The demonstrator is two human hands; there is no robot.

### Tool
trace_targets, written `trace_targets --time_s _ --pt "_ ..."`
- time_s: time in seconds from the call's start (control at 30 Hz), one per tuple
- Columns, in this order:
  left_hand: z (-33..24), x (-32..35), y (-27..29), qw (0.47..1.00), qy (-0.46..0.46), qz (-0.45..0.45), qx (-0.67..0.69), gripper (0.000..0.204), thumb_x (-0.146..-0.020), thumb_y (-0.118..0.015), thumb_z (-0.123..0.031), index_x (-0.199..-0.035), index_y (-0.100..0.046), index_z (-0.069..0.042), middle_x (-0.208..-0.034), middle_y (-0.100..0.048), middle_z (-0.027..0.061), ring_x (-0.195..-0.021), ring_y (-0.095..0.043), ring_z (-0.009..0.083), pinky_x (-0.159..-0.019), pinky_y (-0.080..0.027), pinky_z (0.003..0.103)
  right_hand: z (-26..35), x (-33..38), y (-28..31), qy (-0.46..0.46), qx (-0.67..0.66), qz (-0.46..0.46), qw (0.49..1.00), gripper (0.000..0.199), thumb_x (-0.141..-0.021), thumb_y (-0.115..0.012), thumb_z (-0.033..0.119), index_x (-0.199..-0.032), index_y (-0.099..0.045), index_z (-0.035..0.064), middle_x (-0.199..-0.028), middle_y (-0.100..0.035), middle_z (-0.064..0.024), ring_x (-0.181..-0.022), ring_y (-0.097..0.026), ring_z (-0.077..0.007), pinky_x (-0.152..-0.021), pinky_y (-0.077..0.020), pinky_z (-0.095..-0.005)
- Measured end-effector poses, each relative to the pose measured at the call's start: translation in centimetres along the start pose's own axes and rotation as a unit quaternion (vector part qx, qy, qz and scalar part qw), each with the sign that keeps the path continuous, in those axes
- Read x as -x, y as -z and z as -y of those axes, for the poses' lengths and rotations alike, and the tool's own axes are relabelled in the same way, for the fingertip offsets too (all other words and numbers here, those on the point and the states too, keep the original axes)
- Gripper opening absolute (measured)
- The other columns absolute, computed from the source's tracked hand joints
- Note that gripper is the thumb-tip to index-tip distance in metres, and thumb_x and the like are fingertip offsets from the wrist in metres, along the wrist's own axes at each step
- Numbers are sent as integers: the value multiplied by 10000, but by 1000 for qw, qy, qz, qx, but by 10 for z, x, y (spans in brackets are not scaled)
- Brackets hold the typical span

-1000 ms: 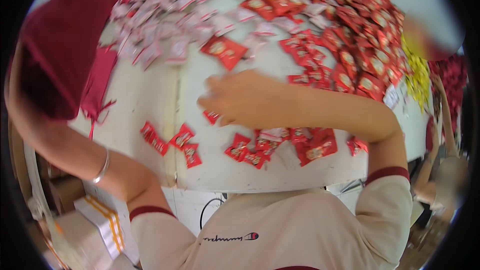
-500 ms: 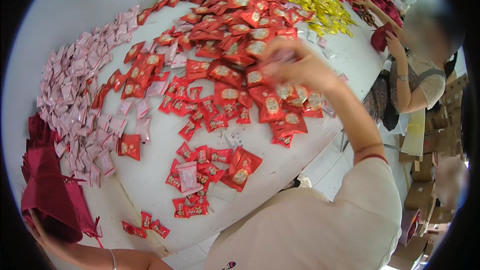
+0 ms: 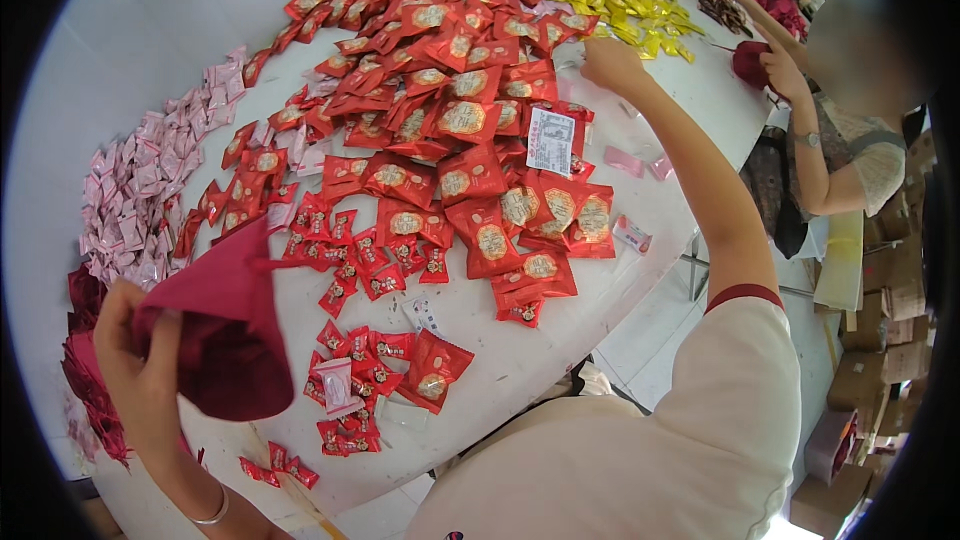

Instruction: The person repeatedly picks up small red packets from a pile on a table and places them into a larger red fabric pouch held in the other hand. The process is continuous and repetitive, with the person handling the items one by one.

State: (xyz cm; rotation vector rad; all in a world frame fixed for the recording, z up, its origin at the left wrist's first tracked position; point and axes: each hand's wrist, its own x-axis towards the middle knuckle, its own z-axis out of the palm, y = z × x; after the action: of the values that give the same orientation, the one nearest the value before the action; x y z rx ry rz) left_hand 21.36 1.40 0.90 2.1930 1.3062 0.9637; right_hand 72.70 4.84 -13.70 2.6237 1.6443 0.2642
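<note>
Left hand (image 3: 140,380), eight o'clock: fingers bent; the rim of a pouch is gripped between them and the thumb.

Maroon cloth pouch (image 3: 225,290), eight o'clock: held up over the table, mouth gaping; no writing is seen. Judged light, soft and floppy, hardly slippery, not fragile; best taken by the rim, where the mouth can be kept spread.

Small red packets (image 3: 350,435), seven o'clock: clustered; printed with pale motifs, too small to be read.

Pink packets (image 3: 130,195), between nine and ten o'clock: heaped; markings indistinct.

White label (image 3: 550,142), one o'clock: covered with fine dark rows of print, not legible.

Large red packets (image 3: 465,120), twelve o'clock: piled; a cream-and-gold panel with dark characters is borne by many.

Right hand (image 3: 612,65), one o'clock: fingers curled downward beside the yellow packets (image 3: 620,0); whether anything is held cannot be told.

Second maroon pouch (image 3: 750,64), two o'clock: held by a co-worker.
</note>
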Motion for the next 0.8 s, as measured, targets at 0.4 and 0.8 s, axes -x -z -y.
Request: trace_targets --time_s 0.4,0.8 --pt "-70 -39 -97 971 -73 221 55 205 -783 -505 -156 -676 -496 20 -510 -403 1 -456 -378 49 -398 -316 208 88 142 161 274 -770 160 553 231 -649 -580 50 -866 -502 55 -741 -523 -52 -670 -517 -119 -565 -434 -252" --pt "-137 4 -170 961 -231 124 81 210 -768 -487 -150 -627 -434 -3 -502 -494 158 -471 -510 324 -429 -370 411 116 83 113 457 -281 206 819 256 -634 -587 60 -882 -537 21 -801 -541 -120 -702 -542 -255 -604 -446 -334"
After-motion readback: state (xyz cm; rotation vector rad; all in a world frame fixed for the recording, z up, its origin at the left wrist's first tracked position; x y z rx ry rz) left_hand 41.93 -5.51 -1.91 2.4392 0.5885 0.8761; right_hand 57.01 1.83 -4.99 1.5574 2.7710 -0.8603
